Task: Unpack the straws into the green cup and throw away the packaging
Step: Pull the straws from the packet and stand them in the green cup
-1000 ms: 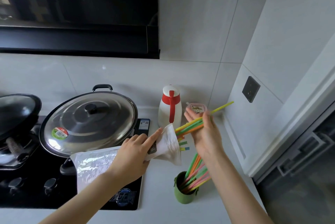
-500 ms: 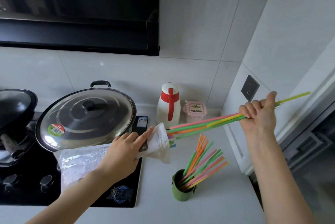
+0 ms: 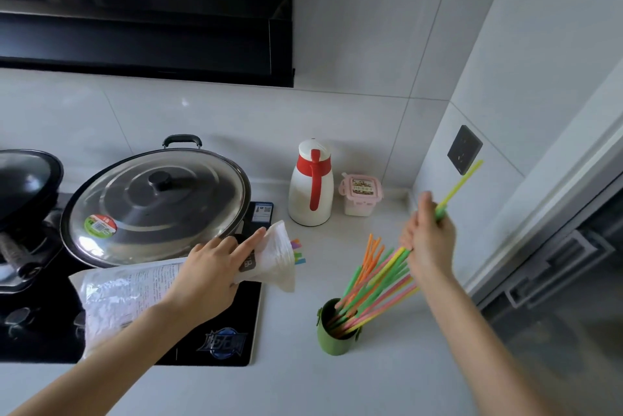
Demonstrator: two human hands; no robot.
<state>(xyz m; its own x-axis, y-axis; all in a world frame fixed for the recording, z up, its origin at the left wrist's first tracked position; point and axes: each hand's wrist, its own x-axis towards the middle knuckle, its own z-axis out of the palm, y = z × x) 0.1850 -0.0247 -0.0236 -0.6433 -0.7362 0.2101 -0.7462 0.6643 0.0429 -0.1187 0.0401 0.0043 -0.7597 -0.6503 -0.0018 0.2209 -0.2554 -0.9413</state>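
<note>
Editor: What holds the middle of the frame?

Photographer: A person's left hand [image 3: 215,267] grips a clear printed straw packet [image 3: 141,291], fingers curled round its neck and the index finger stretched along the plastic. The packet lies across the black cooktop [image 3: 219,345] with its mouth pointing right. A few coloured straw tips [image 3: 298,252] poke out of it.

Editor: And the other hand?

Photographer: Right of centre, the right hand [image 3: 428,240] closes its fingers round a bundle of straws [image 3: 462,183]. The bundle slants from the upper right, where its yellow-green end crosses just below a dark wall socket [image 3: 464,149], down toward the green cup [image 3: 333,334].

Editor: Where does the cup stand?

Photographer: On the pale desk [image 3: 337,382], lower centre-right, just right of the cooktop's edge and below the right hand. Orange, green, pink and yellow loose straws [image 3: 371,280] lean out of it to the right. The bundle's lower ends merge with these. Whether they sit inside the cup I cannot tell.

Editor: The background?

Photographer: A wok under a steel lid [image 3: 158,206] fills the left centre, and a black pan [image 3: 27,179] sits at the far left edge. A white jug with a red handle [image 3: 312,186] and a pink clip-lid box [image 3: 360,194] stand side by side against the back wall. A black range hood [image 3: 145,11] spans the upper left.
</note>
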